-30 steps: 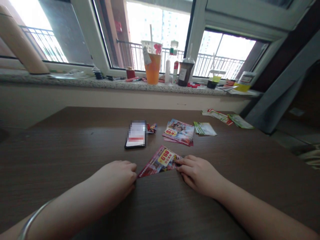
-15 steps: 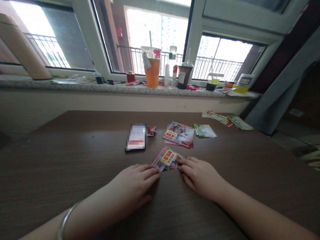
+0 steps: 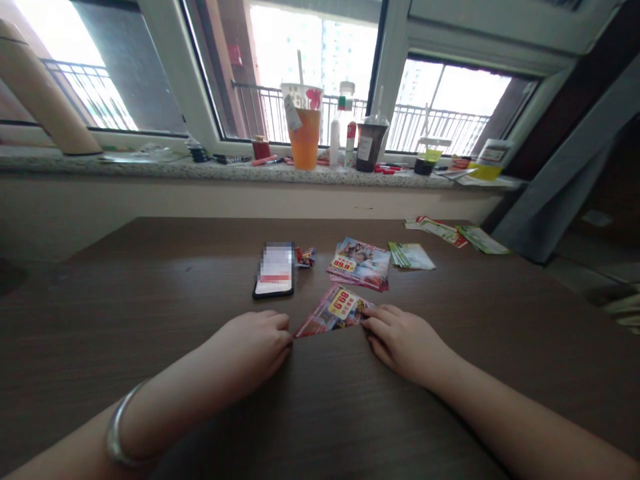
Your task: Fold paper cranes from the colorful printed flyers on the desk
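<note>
A pink and purple printed flyer (image 3: 333, 312) with yellow and red "89.9" print lies on the table, folded to a triangular shape with its long straight edge towards me. At its left tip is my left hand (image 3: 257, 343), fingers curled together against the corner, thumb mostly hidden. My right hand (image 3: 403, 340) has its bent fingers on the flyer's right corner, covering that end. Just behind lies a loose stack of similar flyers (image 3: 360, 262), face up. To their right is a fanned bundle of green and white papers (image 3: 414, 256).
A phone (image 3: 274, 270) lies left of the flyers, beside a small red and blue wrapper (image 3: 305, 257). More green and red leaflets (image 3: 443, 231) lie at the table's back right. Several drink cups, including an orange one (image 3: 304, 137), and bottles line the stone windowsill (image 3: 220, 170).
My left hand has slid left along the flyer to its tip, uncovering the flyer's left part, and its fingers are more curled. My right hand stays at the right corner.
</note>
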